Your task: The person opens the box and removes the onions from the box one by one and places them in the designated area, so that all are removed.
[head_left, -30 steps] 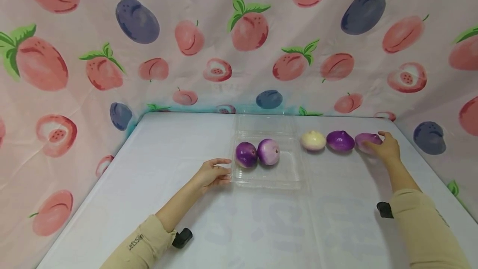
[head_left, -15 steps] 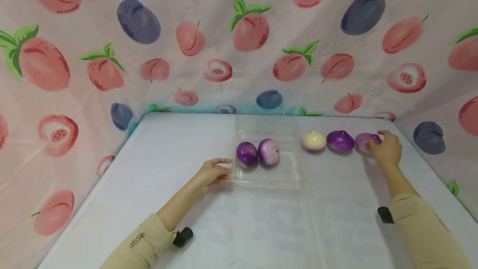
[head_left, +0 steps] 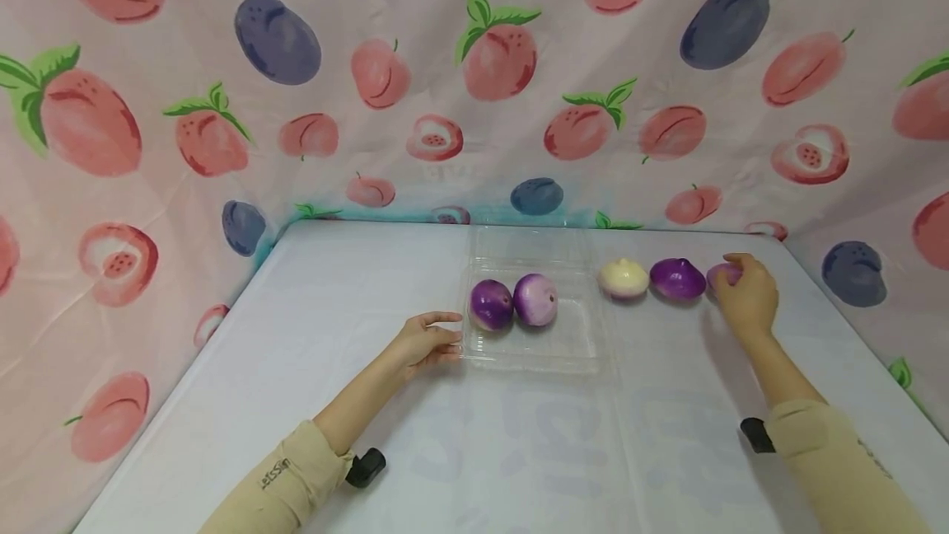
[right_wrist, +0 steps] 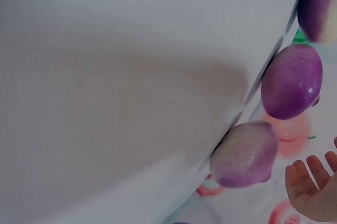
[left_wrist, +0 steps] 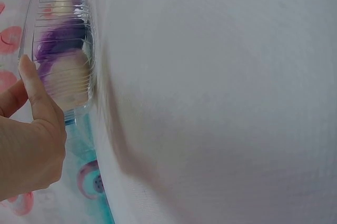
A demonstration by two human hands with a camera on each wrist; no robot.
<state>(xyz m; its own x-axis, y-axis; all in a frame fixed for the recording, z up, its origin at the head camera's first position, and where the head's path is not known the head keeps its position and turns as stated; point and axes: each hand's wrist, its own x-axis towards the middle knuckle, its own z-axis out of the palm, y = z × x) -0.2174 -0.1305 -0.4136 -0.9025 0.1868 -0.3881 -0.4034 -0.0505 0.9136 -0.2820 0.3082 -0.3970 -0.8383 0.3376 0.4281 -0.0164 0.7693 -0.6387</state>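
A clear plastic box (head_left: 574, 344) with its lid folded back holds a dark purple onion (head_left: 491, 305) and a paler onion (head_left: 535, 300), side by side. My left hand (head_left: 426, 344) touches the box's left side with fingers extended; in the left wrist view a fingertip meets the ribbed wall. To the right of the box stand a cream onion (head_left: 624, 279), a deep purple onion (head_left: 678, 279) and a light purple onion (head_left: 722, 276) in a row. My right hand (head_left: 750, 295) overlaps the light purple one in the head view; the right wrist view shows its fingers loosely bent, apart from that onion (right_wrist: 245, 155).
A white cloth (head_left: 356, 270) covers the table. Behind and beside it hangs a pink curtain (head_left: 311, 64) printed with fruit. Black wrist cameras (head_left: 366, 468) sit below both sleeves.
My right hand has moved left over the light purple onion, covering more of it in the head view. My left hand stays at the box's side, and the onions have not visibly moved.
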